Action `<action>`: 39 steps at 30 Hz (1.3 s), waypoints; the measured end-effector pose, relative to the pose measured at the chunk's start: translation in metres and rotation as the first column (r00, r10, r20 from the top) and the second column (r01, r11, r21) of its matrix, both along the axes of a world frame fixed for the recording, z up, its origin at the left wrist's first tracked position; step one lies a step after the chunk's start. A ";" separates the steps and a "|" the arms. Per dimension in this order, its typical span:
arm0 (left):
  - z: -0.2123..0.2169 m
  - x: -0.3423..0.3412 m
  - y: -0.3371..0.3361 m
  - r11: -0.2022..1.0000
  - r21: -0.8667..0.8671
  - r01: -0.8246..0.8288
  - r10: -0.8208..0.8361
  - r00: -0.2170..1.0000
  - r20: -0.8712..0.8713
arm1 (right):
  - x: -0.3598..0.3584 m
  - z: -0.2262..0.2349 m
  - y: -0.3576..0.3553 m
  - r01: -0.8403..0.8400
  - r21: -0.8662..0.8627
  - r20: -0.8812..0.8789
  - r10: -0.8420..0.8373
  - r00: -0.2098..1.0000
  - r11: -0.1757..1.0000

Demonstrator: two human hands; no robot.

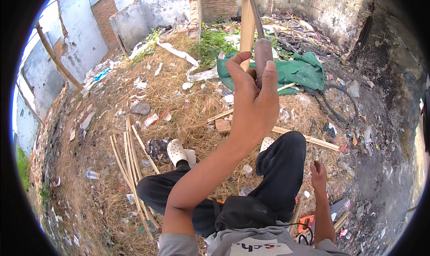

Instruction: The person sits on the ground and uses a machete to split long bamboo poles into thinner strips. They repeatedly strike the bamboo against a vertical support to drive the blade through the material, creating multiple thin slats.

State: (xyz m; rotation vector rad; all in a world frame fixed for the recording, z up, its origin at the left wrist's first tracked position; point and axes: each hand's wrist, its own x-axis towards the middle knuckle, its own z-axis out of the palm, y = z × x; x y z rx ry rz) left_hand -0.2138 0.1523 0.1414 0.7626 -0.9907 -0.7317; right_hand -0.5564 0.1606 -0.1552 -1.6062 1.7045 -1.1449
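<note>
My left hand (255, 88) is raised in front of me, closed round the brown handle (263, 54) of a long, narrow-bladed hand tool. Its dark metal blade (256, 14) points up and away. A flat pale wooden strip (246, 27) stands upright beside the blade, its lower end running behind my fingers; whether they grip it too is hidden. Low by my right knee, my right hand (319, 177) has its fingers loosely bent and a little apart, with nothing seen in them. Below it on the ground lies a saw with an orange handle (306, 223).
Several thin wooden strips (130, 162) lie left of my legs. A brick (222, 125) and another strip (313, 141) rest ahead. Beyond are a green sheet (300, 72) and a black hose (338, 106). Dry grass and litter cover the ground, with worn walls (152, 9) behind.
</note>
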 end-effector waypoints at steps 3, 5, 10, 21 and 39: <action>-0.014 -0.034 -0.009 0.988 -0.119 -0.093 0.101 0.993 0.059 | 0.108 0.225 -0.028 -0.377 -0.100 0.330 0.388 0.860 0.921; -0.030 -0.052 -0.026 0.926 -0.281 -0.252 0.294 0.949 0.116 | 0.177 0.308 -0.038 -0.575 -0.126 0.403 0.571 0.715 0.809; -0.013 -0.016 0.022 0.868 -0.434 -0.243 0.481 0.631 0.609 | 0.202 0.366 -0.076 -0.656 0.079 0.220 0.629 0.746 0.751; 0.184 0.084 -0.152 0.597 -0.599 -0.534 0.785 0.233 0.574 | 0.159 0.379 -0.104 -0.594 0.067 -0.187 0.595 0.781 0.801; 0.209 0.113 -0.117 0.969 -0.224 -0.102 0.140 -0.521 0.842 | 0.072 0.417 -0.199 -0.528 -0.013 -0.875 0.246 0.418 0.849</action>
